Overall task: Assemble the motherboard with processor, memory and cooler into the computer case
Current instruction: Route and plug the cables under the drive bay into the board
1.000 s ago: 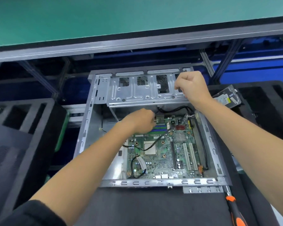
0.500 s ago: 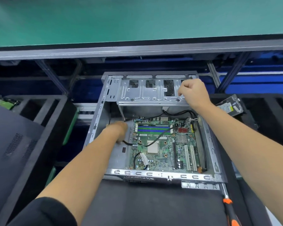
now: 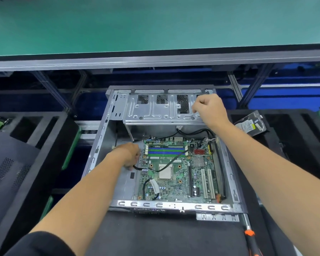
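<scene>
Motherboard (image 3: 175,174) inside case (image 3: 229,174), left hand (image 3: 131,156) beside its edge

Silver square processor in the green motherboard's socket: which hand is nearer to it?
Left. The left hand sits just beside the processor, holding a black cable; the right hand is up on the metal drive bracket.

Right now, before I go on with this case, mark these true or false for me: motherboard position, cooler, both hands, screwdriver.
1. The motherboard lies inside the computer case. True.
2. A cooler covers the processor. False: the processor is bare, with a black cable across it.
3. The right hand rests on the drive bracket. True.
4. The left hand holds the screwdriver. False: it is at the motherboard's left edge by the cable.
5. The screwdriver lies inside the case. False: it lies outside, near right.
</scene>
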`<state>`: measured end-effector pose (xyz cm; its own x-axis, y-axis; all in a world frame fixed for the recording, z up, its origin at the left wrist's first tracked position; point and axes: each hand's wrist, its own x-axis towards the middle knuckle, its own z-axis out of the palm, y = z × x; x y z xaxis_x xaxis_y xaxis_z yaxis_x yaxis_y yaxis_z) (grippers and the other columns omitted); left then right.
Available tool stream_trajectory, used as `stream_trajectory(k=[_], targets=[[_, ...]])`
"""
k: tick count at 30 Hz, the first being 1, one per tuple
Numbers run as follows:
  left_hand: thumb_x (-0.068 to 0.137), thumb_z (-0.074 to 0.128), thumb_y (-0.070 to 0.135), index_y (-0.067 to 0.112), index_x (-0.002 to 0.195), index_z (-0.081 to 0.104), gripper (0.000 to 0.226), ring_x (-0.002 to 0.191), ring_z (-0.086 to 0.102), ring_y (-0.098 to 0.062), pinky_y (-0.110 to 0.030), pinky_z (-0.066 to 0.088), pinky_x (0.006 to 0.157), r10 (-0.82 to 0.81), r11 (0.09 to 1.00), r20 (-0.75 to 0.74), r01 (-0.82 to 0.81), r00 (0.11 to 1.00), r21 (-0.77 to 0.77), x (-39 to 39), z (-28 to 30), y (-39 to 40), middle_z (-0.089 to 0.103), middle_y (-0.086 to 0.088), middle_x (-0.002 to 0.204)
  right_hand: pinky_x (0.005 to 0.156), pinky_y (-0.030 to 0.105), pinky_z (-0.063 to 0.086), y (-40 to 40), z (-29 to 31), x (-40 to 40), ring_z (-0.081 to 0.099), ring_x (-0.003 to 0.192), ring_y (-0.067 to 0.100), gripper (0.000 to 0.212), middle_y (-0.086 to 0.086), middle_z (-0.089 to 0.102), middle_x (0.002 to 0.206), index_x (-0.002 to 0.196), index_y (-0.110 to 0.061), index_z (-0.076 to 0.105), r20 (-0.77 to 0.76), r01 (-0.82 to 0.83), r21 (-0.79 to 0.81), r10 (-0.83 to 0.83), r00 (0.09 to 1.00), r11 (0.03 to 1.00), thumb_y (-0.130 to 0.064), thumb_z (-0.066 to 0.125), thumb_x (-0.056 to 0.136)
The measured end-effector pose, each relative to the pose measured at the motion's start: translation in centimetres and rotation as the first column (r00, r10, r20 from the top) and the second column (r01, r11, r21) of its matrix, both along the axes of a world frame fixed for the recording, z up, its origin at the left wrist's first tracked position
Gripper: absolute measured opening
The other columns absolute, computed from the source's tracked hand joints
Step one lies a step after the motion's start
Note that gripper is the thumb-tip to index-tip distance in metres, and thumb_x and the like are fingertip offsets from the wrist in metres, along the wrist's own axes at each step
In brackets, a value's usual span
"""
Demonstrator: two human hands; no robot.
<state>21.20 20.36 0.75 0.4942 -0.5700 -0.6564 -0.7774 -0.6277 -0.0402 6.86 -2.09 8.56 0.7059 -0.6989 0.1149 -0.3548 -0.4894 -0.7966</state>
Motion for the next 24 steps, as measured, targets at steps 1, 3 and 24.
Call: stream_trajectory(k=[1,3,24], targets=[[0.077,0.067,-0.001,0.015,0.091,0.066,0.021,0.096,0.064,-0.021,-0.032,0.053,0.079,-0.011,1.0,0.01,0.011,1.0,0.002,-0.1,0.1,0.0,0.069,-0.003,0.101,0.056,0.027,0.03,0.0,0.0,0.0,0.032,0.056,0.016,0.021,0.005,0.04,0.056,0.066,0.004,0.056,-0.003,0.001,-0.002,-0.001,1.0,1.0,-0.016,0.058,0.073],[0.079,0.066,0.004,0.018,0.086,0.063,0.015,0.093,0.063,-0.021,-0.03,0.05,0.072,-0.055,0.998,0.02,0.055,0.998,0.008,-0.2,0.4,0.1,0.067,-0.002,0.098,0.057,0.027,0.03,0.0,0.0,0.0,0.032,0.055,0.015,0.02,0.004,0.039,0.055,0.066,0.004,0.056,0.0,-0.002,-0.003,0.002,1.0,1.0,-0.014,0.059,0.074],[0.09,0.033,-0.003,0.002,0.141,0.027,0.052,0.111,0.056,-0.038,-0.043,0.047,0.083,0.157,0.974,0.176,-0.123,0.972,-0.188,-0.2,-0.1,-0.9,0.054,-0.021,0.126,0.059,0.029,0.029,0.1,0.0,0.0,0.032,0.055,0.018,0.019,0.004,0.039,0.053,0.066,0.005,0.057,-0.004,-0.024,-0.015,0.024,1.0,1.0,-0.011,0.058,0.076]])
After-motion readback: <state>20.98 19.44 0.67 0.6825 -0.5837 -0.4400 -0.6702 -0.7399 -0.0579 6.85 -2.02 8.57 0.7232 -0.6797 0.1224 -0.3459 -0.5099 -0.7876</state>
